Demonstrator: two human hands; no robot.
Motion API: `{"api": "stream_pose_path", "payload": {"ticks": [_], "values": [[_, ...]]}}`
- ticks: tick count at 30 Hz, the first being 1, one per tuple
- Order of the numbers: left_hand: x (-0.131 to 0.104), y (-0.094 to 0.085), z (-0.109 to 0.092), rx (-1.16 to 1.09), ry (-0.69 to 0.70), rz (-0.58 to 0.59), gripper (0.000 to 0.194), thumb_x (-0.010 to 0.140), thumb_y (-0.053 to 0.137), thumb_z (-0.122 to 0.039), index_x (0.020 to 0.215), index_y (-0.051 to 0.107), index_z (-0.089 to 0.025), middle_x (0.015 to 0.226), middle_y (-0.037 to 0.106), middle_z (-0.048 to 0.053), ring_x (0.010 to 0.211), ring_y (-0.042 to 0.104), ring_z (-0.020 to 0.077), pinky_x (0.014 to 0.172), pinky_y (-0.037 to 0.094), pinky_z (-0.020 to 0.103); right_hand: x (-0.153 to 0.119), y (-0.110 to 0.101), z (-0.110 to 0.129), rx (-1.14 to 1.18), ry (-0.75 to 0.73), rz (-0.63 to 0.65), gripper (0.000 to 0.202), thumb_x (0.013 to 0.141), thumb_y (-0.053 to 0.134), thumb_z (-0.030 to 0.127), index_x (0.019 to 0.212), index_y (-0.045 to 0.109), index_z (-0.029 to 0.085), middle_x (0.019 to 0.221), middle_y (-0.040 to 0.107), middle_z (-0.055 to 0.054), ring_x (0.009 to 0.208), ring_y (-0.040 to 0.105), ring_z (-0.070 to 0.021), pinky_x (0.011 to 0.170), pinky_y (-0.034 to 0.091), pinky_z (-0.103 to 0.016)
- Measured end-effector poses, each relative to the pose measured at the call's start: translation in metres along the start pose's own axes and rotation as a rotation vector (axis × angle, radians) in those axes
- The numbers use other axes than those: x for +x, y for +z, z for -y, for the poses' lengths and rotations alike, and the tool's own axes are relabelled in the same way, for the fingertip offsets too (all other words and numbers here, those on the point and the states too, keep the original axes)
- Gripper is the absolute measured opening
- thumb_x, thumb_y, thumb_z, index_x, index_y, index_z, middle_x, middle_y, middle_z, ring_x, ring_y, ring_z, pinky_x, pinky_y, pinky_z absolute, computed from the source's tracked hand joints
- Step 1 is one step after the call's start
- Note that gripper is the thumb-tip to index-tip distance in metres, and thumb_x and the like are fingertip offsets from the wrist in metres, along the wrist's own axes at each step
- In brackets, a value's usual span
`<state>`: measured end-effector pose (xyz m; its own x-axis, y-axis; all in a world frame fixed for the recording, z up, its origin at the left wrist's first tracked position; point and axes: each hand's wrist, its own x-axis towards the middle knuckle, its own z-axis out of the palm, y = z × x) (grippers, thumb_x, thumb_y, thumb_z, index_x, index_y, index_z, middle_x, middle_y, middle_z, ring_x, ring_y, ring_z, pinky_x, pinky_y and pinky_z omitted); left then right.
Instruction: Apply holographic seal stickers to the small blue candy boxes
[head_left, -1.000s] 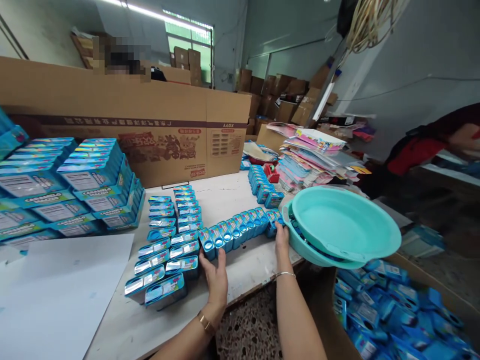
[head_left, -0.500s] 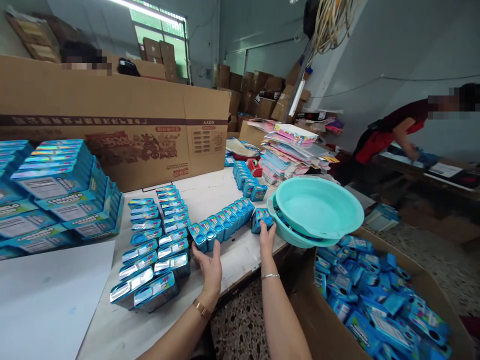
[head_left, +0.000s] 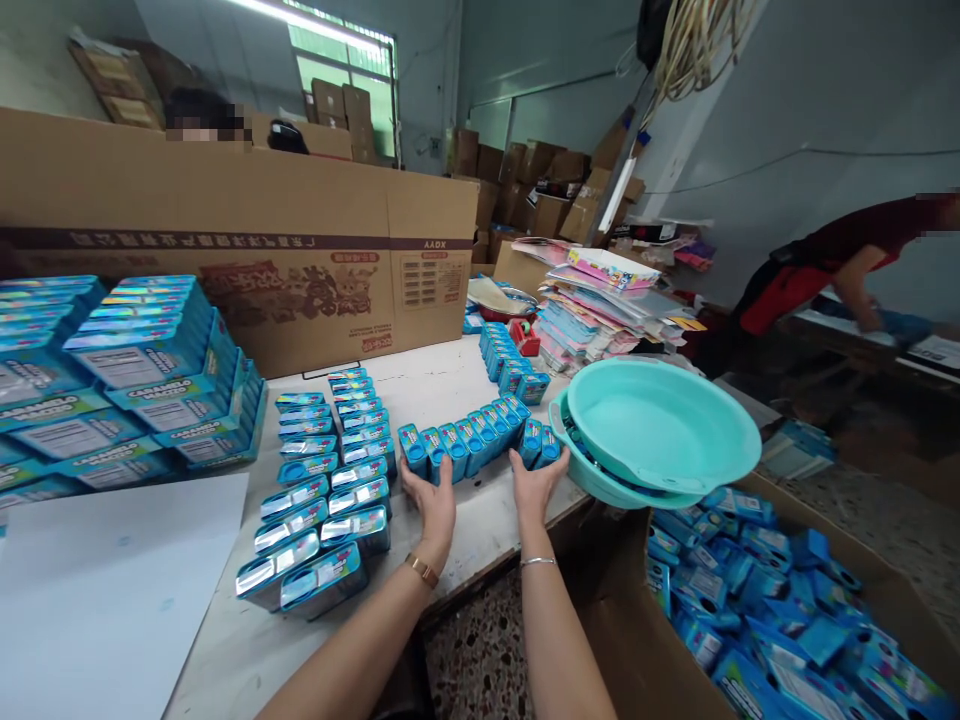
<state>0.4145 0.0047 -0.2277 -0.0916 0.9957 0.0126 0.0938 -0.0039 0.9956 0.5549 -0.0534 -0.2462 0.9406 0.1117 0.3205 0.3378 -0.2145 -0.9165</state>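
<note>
A row of small blue boxes (head_left: pixel 480 437) with round marks on their tops stands upright on the white table. My left hand (head_left: pixel 433 515) grips the left end of this row, thumb on the near side and fingers at the outer side of the end box. At the right end, my right hand (head_left: pixel 535 495) holds two blue boxes (head_left: pixel 540 442) side by side between thumb and fingers, close to the row. Two columns of similar silver-topped blue boxes (head_left: pixel 358 499) stand to the left of my left hand.
Turquoise basins (head_left: pixel 664 425) sit at the table's right edge, above a carton of loose blue boxes (head_left: pixel 772 580). Stacked display boxes (head_left: pixel 157 380) and a large carton (head_left: pixel 337 270) stand at left and back. Two people are beyond: one behind the carton, one bending at right (head_left: pixel 817 260).
The view has swung slightly left. My right hand has turned, and two boxes now show in it. My left hand stays at the row's left end, where the end box has shifted slightly out of line.
</note>
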Motion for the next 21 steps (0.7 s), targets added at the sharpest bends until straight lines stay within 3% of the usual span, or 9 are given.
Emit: {"api": "stream_pose_path", "payload": {"ticks": [5, 10, 14, 16, 18, 21], "values": [[-0.005, -0.008, 0.002, 0.008, 0.031, 0.029, 0.087, 0.081, 0.067, -0.042, 0.15, 0.023, -0.012, 0.16, 0.029, 0.024, 0.148, 0.032, 0.0302, 0.122, 0.027, 0.044, -0.005, 0.0, 0.004, -0.069, 0.084, -0.08, 0.084, 0.074, 0.066, 0.046, 0.142, 0.032, 0.009, 0.133, 0.053, -0.028, 0.123, 0.056, -0.039, 0.103, 0.046, -0.051], [-0.006, -0.014, 0.007, -0.003, -0.021, 0.086, 0.094, 0.081, 0.066, -0.044, 0.153, 0.016, -0.011, 0.162, 0.024, 0.025, 0.151, 0.027, 0.0304, 0.123, 0.024, 0.044, -0.037, -0.021, 0.003, -0.121, 0.135, -0.134, 0.084, 0.071, 0.071, 0.046, 0.141, 0.036, 0.015, 0.126, 0.06, -0.024, 0.112, 0.064, -0.0397, 0.094, 0.053, -0.05], [-0.011, -0.015, 0.017, -0.032, -0.024, 0.091, 0.096, 0.081, 0.066, -0.046, 0.155, 0.015, -0.012, 0.165, 0.018, 0.023, 0.153, 0.021, 0.0304, 0.124, 0.02, 0.044, -0.059, -0.049, 0.014, -0.046, -0.021, -0.208, 0.087, 0.076, 0.07, 0.05, 0.146, 0.03, 0.019, 0.132, 0.055, -0.022, 0.113, 0.063, -0.0375, 0.091, 0.056, -0.05], [-0.015, -0.016, 0.022, -0.038, 0.001, 0.107, 0.096, 0.081, 0.065, -0.046, 0.155, 0.015, -0.011, 0.165, 0.017, 0.023, 0.154, 0.018, 0.0302, 0.124, 0.018, 0.044, -0.049, -0.056, 0.034, 0.044, -0.189, -0.214, 0.092, 0.077, 0.07, 0.05, 0.15, 0.021, 0.021, 0.141, 0.046, -0.021, 0.12, 0.058, -0.036, 0.095, 0.054, -0.051], [-0.018, -0.016, 0.026, -0.042, 0.024, 0.119, 0.095, 0.082, 0.064, -0.046, 0.156, 0.015, -0.011, 0.166, 0.016, 0.023, 0.154, 0.017, 0.0299, 0.125, 0.016, 0.045, -0.021, -0.05, 0.065, 0.115, -0.324, -0.167, 0.099, 0.075, 0.072, 0.048, 0.152, 0.017, 0.021, 0.148, 0.036, -0.02, 0.126, 0.053, -0.0359, 0.101, 0.05, -0.051], [-0.021, -0.017, 0.03, -0.053, 0.012, 0.119, 0.096, 0.083, 0.064, -0.046, 0.157, 0.013, -0.012, 0.166, 0.015, 0.021, 0.155, 0.014, 0.0293, 0.125, 0.013, 0.045, 0.041, -0.005, 0.116, 0.138, -0.457, 0.055, 0.083, 0.075, 0.07, 0.045, 0.144, 0.034, 0.017, 0.135, 0.05, -0.016, 0.114, 0.059, -0.0304, 0.1, 0.049, -0.045]]}}
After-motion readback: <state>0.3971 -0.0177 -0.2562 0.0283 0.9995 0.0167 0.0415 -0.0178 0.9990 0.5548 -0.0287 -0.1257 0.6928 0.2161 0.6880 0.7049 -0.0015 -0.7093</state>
